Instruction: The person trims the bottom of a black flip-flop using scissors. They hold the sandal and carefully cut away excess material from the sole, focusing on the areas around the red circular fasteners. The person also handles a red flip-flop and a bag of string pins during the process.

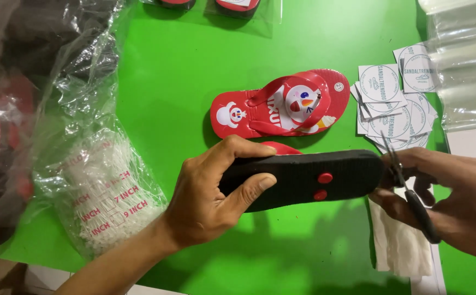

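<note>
Left hand: fingers clenched on the heel end of a sandal. The thumb lies over the upper edge; the remaining fingers wrap under the lower edge. The sandal is held clear of the counter, black sole toward the camera, with two red strap plugs showing near mid-length.

Right hand: fingers grasping scissors. The handles point to 5 o'clock. The blade tips point to 11 o'clock and sit at the toe end of the sandal.

Key relation: the long axis of the sandal runs from 9 o'clock to 3 o'clock, between the two hands. The toe end touches or lies just beside the right hand; the blades are nearer to it than to any other item. The left hand carries the load.

Surroundings: a second sandal, red with a cartoon print, lies strap-up on the counter at 12 o'clock from the held sandal. A stack of round-printed paper tags lies at 1 o'clock. A clear bag of white ties lies at 9 o'clock.

Hidden or unclear: the strap side of the held sandal faces away. Whether the blades are parted cannot be told. The contact point at the toe is covered by the right fingers. A white folded sheet under the right hand is partly hidden.
</note>
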